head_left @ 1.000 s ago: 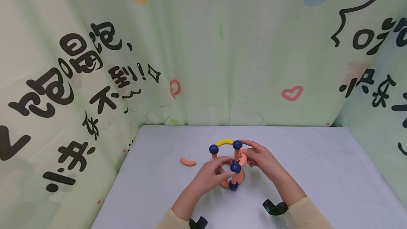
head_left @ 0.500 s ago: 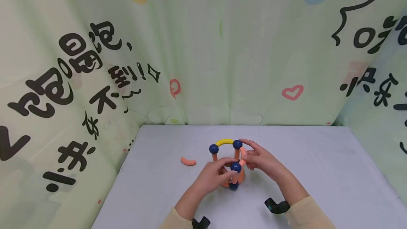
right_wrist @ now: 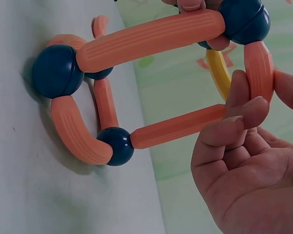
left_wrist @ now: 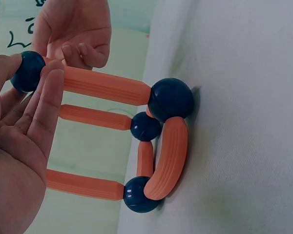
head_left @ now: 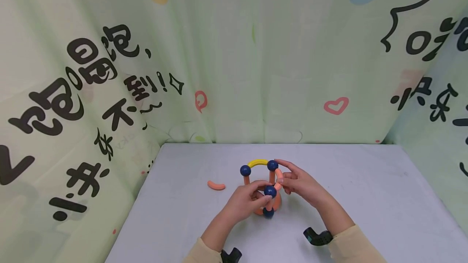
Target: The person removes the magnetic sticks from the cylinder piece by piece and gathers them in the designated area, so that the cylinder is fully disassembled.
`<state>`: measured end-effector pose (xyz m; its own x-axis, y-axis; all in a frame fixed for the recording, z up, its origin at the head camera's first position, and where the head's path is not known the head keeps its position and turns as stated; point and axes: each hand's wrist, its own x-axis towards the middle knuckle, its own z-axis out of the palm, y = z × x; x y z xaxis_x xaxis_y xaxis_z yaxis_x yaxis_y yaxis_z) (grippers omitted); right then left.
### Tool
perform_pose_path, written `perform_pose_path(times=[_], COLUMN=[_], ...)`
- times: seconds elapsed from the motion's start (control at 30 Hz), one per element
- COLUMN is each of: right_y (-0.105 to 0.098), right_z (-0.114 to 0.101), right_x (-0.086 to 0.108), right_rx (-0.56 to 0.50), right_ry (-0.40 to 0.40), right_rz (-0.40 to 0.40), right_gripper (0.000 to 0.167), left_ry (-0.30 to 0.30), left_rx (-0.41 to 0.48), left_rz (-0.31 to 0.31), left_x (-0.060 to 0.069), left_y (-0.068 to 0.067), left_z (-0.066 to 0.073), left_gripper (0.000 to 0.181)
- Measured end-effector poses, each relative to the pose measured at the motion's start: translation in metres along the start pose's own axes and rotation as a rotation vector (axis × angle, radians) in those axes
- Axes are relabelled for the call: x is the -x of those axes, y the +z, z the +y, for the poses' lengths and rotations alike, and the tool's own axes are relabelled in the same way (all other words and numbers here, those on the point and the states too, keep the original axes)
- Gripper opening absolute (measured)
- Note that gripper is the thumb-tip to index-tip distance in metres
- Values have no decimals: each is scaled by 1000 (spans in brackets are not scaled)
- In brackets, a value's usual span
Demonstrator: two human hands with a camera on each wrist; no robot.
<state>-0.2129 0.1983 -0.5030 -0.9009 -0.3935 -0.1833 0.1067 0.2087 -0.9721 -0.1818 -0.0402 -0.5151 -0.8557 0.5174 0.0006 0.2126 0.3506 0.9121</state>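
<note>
A frame of dark blue balls joined by orange rods stands on the table. My left hand grips its near upper ball between thumb and fingers, also seen in the left wrist view as a blue ball. With thumb and finger, my right hand pinches a short curved orange rod, whose one end touches that ball; its other end is hidden by the hand in the right wrist view. A right fingertip reaches the far right upper ball. A yellow curved rod links this to the far left upper ball.
A loose curved orange rod lies on the white table, left of the frame. Straight rods rise from a lower ring of blue balls and curved rods. A printed curtain hangs behind the table.
My left hand has shifted slightly right, its thumb now higher on the near ball. The pinched curved rod has turned a little in my right hand. The rest of the frame has barely moved.
</note>
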Motion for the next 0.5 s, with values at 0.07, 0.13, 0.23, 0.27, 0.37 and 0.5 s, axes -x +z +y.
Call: perform_pose_path(times=[0.07,0.13,0.23,0.27,0.37,0.5], right_y=[0,0,1,1,0,1], right_z=[0,0,0,0,1,1], right_x=[0,0,0,0,0,0], right_rx=[-1,4,7,11,15,21], right_ry=[5,6,18,22,31,35], right_rz=[4,7,23,29,42,43], right_gripper=[62,63,63,63,65,65], left_ry=[4,8,14,14,16,19], left_rx=[0,-3,-3,0,8,15], left_rz=[-1,0,-2,-4,-7,-9], left_x=[0,0,0,1,1,2], left_y=[0,0,-1,-1,-1,-2], left_z=[0,0,-1,-1,-2,-2], left_gripper=[34,33,33,33,34,34])
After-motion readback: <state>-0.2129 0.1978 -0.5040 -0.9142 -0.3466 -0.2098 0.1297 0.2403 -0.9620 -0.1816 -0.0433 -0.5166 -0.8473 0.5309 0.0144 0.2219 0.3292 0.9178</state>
